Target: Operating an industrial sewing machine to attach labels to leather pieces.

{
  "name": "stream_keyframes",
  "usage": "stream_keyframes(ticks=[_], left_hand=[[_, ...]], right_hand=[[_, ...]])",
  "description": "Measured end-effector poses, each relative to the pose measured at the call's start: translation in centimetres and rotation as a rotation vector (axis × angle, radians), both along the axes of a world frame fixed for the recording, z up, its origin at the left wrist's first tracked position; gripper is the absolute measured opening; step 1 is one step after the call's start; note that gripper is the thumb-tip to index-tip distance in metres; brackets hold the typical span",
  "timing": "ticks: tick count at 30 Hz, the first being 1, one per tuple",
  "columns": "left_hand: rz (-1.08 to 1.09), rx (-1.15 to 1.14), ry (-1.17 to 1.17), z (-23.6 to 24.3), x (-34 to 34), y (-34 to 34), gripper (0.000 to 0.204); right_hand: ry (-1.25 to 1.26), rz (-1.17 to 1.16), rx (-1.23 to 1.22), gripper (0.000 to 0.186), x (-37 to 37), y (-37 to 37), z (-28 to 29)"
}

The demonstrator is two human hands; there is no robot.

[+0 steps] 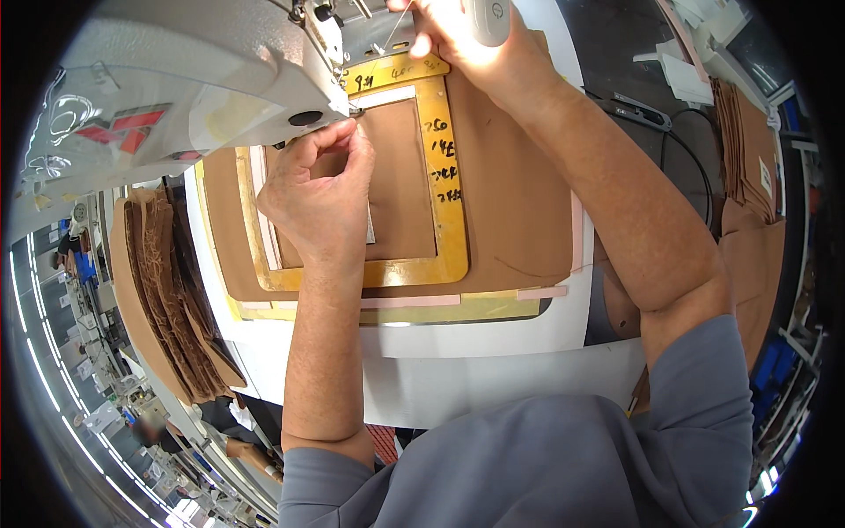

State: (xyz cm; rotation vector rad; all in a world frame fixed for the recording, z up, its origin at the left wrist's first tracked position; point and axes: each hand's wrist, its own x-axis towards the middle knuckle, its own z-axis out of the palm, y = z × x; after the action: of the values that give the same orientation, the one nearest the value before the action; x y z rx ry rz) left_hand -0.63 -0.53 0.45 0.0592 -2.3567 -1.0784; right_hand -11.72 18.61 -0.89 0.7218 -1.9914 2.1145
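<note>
My left hand [321, 198] is beneath the head of a white sewing machine [220, 84], thumb and forefinger pinched together by the needle area; anything between the fingertips is too small to make out. Up at the top edge, my right hand [466, 53] is partly washed out by bright light. A thin thread [393, 33] slants down from its fingers toward the needle area. Beneath both hands lies a yellow frame template [453, 229] with handwritten marks, on a brown sheet panel [519, 202]. A white rounded device [487, 19] overlaps the right hand.
A stack of brown pieces with frayed edges [163, 290] stands left of the white table [414, 352]. More brown panels [744, 150] hang at the far right. A black cable [704, 176] loops beside a metal part on the right. Workstations line the left background.
</note>
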Motion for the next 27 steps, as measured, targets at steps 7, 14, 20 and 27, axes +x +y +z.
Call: stream_keyframes(ticks=[7,14,20,27], left_hand=[[0.064,-0.086,-0.127,2.8,1.8,-0.2,0.010],[-0.010,-0.020,-0.239,3.1,5.4,-0.4,0.008],[-0.103,-0.071,-0.244,3.8,7.5,0.0,0.009],[-0.125,-0.069,-0.168,4.6,6.7,-0.4,0.019]], right_hand=[[-0.454,0.073,-0.695,0.020,-2.0,1.3,0.0],[-0.445,-0.083,-0.563,0.017,-2.6,1.4,-0.4],[0.127,0.059,0.173,0.015,-1.1,1.9,1.0],[-0.015,0.200,0.796,0.027,3.6,0.9,4.3]])
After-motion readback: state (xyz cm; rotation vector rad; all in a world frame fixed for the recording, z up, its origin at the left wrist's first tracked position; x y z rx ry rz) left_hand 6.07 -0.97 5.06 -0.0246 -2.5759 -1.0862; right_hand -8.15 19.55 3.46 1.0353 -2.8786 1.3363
